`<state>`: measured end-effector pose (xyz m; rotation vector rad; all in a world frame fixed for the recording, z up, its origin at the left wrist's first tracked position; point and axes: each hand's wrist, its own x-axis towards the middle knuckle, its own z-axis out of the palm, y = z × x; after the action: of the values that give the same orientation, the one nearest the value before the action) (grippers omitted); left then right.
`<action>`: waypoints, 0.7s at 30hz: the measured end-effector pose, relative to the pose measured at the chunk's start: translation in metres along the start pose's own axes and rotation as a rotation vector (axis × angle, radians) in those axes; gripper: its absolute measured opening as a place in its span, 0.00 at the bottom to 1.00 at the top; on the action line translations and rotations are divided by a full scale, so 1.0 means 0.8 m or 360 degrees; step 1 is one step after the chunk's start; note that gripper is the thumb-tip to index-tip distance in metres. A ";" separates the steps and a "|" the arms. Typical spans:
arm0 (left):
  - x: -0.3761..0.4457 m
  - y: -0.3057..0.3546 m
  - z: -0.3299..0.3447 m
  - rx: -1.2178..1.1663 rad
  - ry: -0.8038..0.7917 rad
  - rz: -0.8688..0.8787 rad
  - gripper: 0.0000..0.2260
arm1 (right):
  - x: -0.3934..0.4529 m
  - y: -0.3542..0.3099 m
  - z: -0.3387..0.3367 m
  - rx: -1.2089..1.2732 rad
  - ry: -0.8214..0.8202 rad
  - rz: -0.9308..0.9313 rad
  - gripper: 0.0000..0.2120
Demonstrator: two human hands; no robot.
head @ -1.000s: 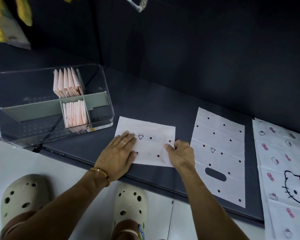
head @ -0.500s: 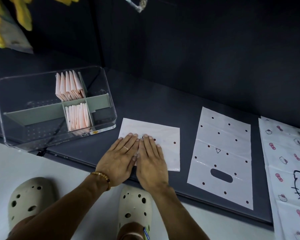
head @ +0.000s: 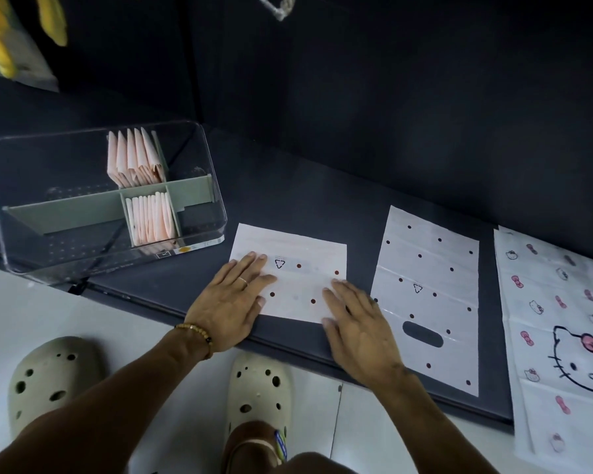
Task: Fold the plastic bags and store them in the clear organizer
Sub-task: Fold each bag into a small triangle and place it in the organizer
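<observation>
A white dotted plastic bag [head: 300, 278], folded in half, lies flat on the dark table [head: 288, 200]. My left hand [head: 235, 302] presses flat on its left part with straight fingers. On the bag's right edge my right hand [head: 358, 328] lies flat too, fingers spread. The clear organizer [head: 48, 172] stands to the left with green dividers. Several folded pink bags [head: 134, 159] stand in its back compartment and several more folded pink bags [head: 151, 217] in the front one.
An unfolded dotted bag [head: 428, 268] with a cut-out handle lies right of my hands. A cat-print bag [head: 558, 323] lies at the far right. The table's front edge [head: 288, 350] runs just under my wrists; my feet in clogs stand below.
My right hand slid from beside my left hand rightward across the folded bag to its right edge, smoothing it. The left hand stayed pressed on the left part.
</observation>
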<state>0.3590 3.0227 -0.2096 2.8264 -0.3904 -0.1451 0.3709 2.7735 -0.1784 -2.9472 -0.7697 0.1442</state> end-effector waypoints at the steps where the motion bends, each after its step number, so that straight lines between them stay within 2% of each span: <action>1: 0.000 0.000 0.000 0.0000 0.0001 -0.0003 0.22 | 0.003 -0.009 0.001 -0.0018 0.0070 -0.0061 0.24; 4: 0.000 0.000 -0.001 -0.0002 -0.0032 -0.0014 0.27 | 0.013 -0.031 0.005 -0.0048 0.0101 -0.0198 0.22; 8: 0.002 -0.001 -0.001 -0.0011 -0.0076 -0.0018 0.34 | 0.026 -0.035 0.006 -0.0082 0.0182 -0.0143 0.23; 10: 0.002 -0.002 0.000 -0.0029 -0.0062 -0.0019 0.32 | 0.029 -0.031 0.006 -0.0061 0.0251 -0.0187 0.18; 13: 0.001 -0.001 -0.002 -0.0097 -0.0006 -0.0008 0.27 | 0.028 -0.023 -0.001 -0.0073 0.0176 -0.0219 0.21; 15: 0.000 -0.001 -0.003 -0.0153 0.0035 0.0002 0.23 | 0.030 -0.017 -0.005 -0.0108 0.0189 -0.0214 0.18; 17: 0.001 0.000 -0.007 -0.0254 0.0070 0.0015 0.20 | 0.036 -0.012 -0.008 0.0065 0.0202 -0.0077 0.15; 21: 0.006 -0.007 -0.040 -0.0535 0.0127 -0.0149 0.12 | 0.054 0.001 -0.021 0.0832 0.0088 0.0488 0.08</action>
<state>0.3693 3.0347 -0.1809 2.5094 -0.1942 -0.1052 0.4110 2.7932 -0.1648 -2.5278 -0.2168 0.2414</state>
